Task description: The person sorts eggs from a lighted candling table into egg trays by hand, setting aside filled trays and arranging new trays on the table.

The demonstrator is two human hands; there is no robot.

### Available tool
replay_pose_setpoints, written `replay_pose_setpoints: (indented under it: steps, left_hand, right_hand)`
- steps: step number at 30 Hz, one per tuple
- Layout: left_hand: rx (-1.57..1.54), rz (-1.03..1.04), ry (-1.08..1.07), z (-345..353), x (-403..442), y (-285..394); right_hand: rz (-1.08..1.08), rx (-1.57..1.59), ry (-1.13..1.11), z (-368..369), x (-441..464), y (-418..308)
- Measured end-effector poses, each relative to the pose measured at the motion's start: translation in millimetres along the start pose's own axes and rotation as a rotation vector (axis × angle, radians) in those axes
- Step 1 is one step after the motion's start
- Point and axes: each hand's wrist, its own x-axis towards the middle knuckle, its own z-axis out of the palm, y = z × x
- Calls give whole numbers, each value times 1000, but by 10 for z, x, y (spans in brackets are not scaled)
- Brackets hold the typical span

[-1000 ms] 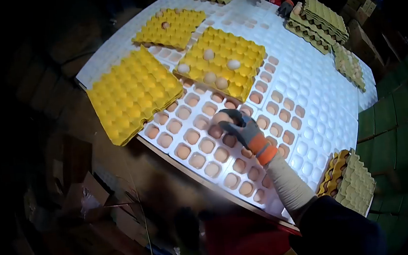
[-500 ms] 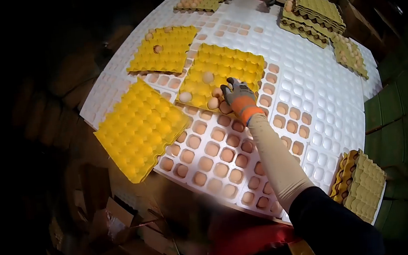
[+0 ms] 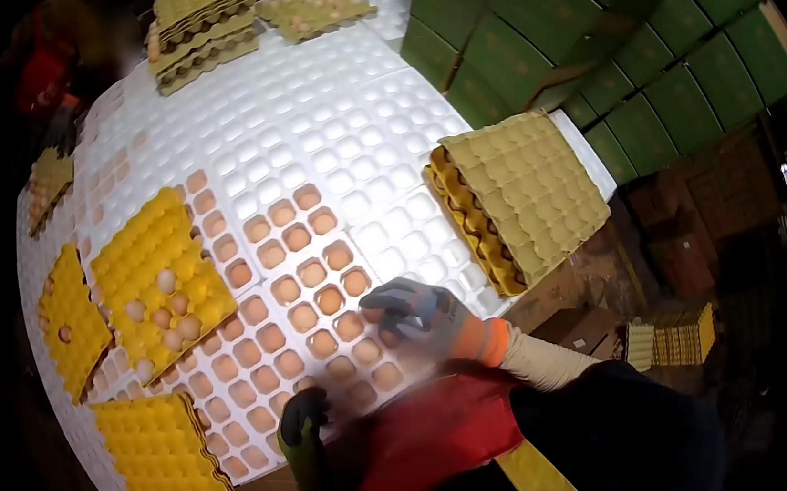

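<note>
My right hand (image 3: 415, 315), in a grey and orange glove, hangs over the near edge of the white foam egg tray (image 3: 394, 245). Its fingers are stretched out and blurred; no egg shows clearly in them. Lower left, my left hand (image 3: 304, 420), in a dark and green glove, is beside the near row of eggs. Its fingers are bent and partly hidden, so its grip is unclear. Brown eggs (image 3: 329, 299) fill many nearby pockets. A yellow egg tray (image 3: 122, 260) carries several loose eggs (image 3: 165, 281) on top of the filled pockets.
A second yellow tray (image 3: 76, 327) and yellow stacked trays (image 3: 153, 462) lie left. Stacked trays (image 3: 527, 193) stand at the right edge, more stacked trays (image 3: 205, 6) at the back. Green boxes (image 3: 504, 23) rise beyond. Another person (image 3: 45, 81) stands at the far left.
My view has swung to the right. My right hand has left the eggs on the yellow tray and come back to the near edge. My left hand has come into view.
</note>
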Motion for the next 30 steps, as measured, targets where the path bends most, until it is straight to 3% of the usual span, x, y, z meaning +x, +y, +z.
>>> replay_pose_setpoints:
  steps: [1,2,3,4,5,6,7,8,10,11,12,13,15,16,17,18,20,21,24,25,26,27,29,30]
  left_hand:
    - [80,-48,-36,194,118,148]
    - [166,143,-70,402,279,89]
    - [126,197,-119,672,397,100]
    - [298,317,-157,925,502,144]
    - [124,169,-183,1262,556,212]
    - [464,622,-256,1515,684,161]
    - [363,275,-294,1890,636,413]
    - [310,331,-321,2200,686,352]
    - [125,307,-273,2796,889,-53]
    - [185,255,-231,3030,1007,-69]
    - [191,254,-125,3250,1048,-46]
    - [550,280,-55,3349,1110,98]
    - [619,314,-21,3501,1232,71]
    - [623,302,28,3425,1212,120]
    - [528,294,41,3361,1194,193]
    - [437,292,43,3292,1155,244]
    - [277,470,334,2954,1038,154]
    - [199,417,395,2661,965,244]
    - [251,387,680,1337,585,86]
    - [98,528,735,928,330,106]
    - [96,594,926,451,143,67]
    - [175,495,1032,-29,-197,140]
    - [281,607,1299,-981,-694,15]
    - [449,461,1462,-1426,-951,-46]
  right_hand:
    - [7,-36,97,-205,-104,-5]
    - [1,-34,210,-432,-216,102]
    - [-6,-31,320,-699,-343,241]
    - [-31,-185,455,-1040,-463,403]
    - [-62,-337,578,-1414,-589,599]
    - [-62,-412,709,-1760,-734,927]
    - [47,-421,795,-2116,-889,1145]
    - [263,-429,894,-2417,-1072,1501]
    - [352,-678,849,-3105,-1418,2501]
    - [428,-585,829,-3323,-1593,3156]
    - [489,-391,713,-3451,-1640,3344]
    - [546,-249,532,-3546,-1582,3273]
    - [456,-226,595,-3553,-1551,3327]
    - [453,-169,654,-3630,-1538,3430]
    - [448,-217,579,-3780,-1565,3602]
    - [376,-110,586,-3623,-1454,3267]
    - [197,-19,463,-3181,-1191,2270]
    - [85,-39,332,-3034,-1085,1929]
    - [-19,221,106,-2437,-823,1180]
    - [-24,370,74,-2224,-724,1099]
    - [-38,305,73,-2070,-636,1132]
    - [-51,241,70,-1949,-564,1134]
    - [-28,225,68,-1768,-465,954]
    - [-1,204,78,-1704,-410,935]
